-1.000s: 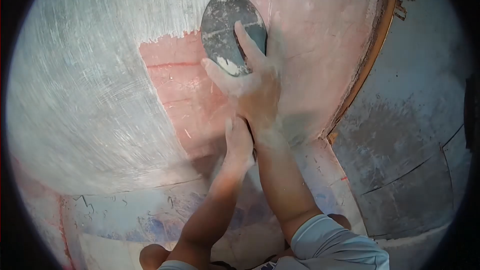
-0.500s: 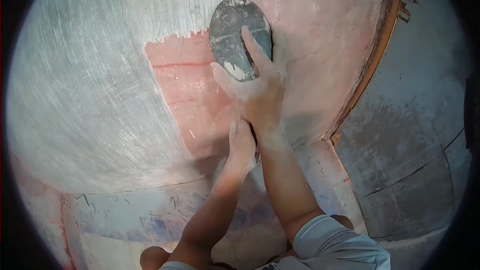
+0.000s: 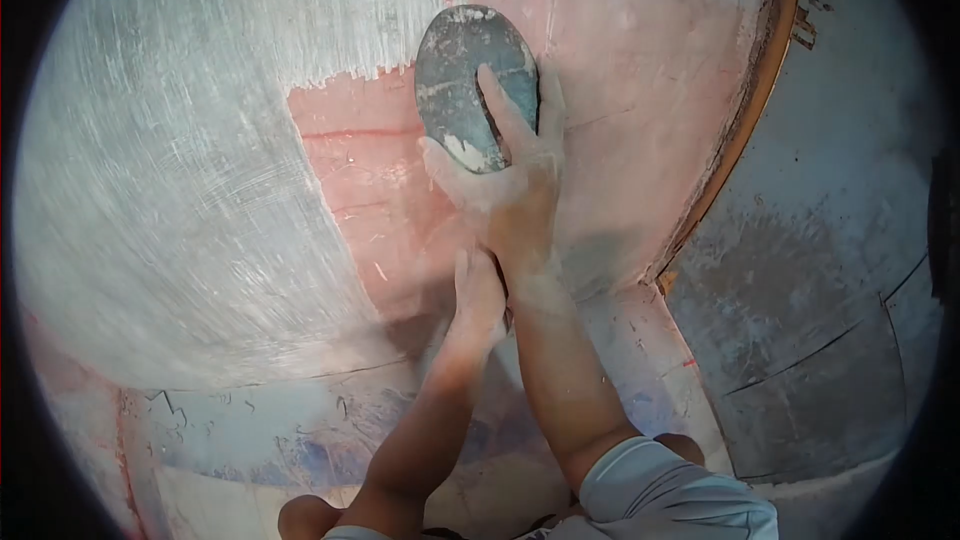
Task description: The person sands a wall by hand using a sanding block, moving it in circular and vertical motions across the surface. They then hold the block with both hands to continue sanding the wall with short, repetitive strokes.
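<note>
A dark oval pad [image 3: 455,70] with pale scuffs lies against a curved surface, over its pink area [image 3: 370,160]. Around the pad's lower end is my right hand [image 3: 515,175], dusted white, with one finger laid along the pad's face, the thumb at its lower left and other fingers at its right edge. My left hand [image 3: 480,290] is below, beside my right wrist. Its fingers are closed together, and a dark edge shows between it and the right wrist; what it holds, if anything, is hidden.
Whitish, streaked coating [image 3: 200,160] covers the surface to the left. A brown-orange edge [image 3: 745,140] curves down the right side, with a grey, stained surface [image 3: 800,290] beyond it. My knees show at the bottom.
The pad and my right hand have moved slightly down and a little left. My left hand has shifted slightly left and down beside the right wrist.
</note>
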A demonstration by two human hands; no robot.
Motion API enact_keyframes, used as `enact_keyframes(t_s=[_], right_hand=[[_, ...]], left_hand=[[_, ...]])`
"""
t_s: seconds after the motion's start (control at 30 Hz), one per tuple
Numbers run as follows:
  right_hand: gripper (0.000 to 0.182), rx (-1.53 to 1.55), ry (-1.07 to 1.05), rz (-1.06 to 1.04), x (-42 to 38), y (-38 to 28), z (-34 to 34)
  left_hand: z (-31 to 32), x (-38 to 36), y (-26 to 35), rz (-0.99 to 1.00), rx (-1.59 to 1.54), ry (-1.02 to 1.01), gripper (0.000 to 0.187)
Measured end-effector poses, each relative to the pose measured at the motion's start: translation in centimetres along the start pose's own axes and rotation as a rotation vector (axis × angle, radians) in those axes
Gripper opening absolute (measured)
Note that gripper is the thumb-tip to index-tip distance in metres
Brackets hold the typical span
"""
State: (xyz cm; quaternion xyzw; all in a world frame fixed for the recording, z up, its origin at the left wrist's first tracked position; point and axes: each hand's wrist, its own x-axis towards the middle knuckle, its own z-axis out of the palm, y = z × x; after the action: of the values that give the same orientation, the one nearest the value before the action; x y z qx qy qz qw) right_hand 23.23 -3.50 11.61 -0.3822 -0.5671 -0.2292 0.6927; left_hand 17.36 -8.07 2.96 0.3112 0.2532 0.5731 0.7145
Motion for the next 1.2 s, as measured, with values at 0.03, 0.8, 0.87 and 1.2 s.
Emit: enact_keyframes(t_s=[0.03,0.8,0.87,1.2], right_hand=[[0.074,0.001,-0.005,-0.007,0.7,-0.1,0.2],[0.068,0.220,0.131,-0.024,4.7,0.0,3.5],[0.071,0.112,0.047,0.011,3.0,-0.6,2.1],[0.072,0.149,0.142,-0.044,5.3,-0.2,4.0]], left_hand=[[0.8,-0.4,0.7,-0.004,0.075,-0.015,0.048],[2.6,2.8,4.3,0.200,0.085,-0.087,0.041],[0.6,2.5,2.4,0.125,0.075,-0.058,0.042],[2.5,1.9,4.4,0.246,0.163,-0.068,0.040]])
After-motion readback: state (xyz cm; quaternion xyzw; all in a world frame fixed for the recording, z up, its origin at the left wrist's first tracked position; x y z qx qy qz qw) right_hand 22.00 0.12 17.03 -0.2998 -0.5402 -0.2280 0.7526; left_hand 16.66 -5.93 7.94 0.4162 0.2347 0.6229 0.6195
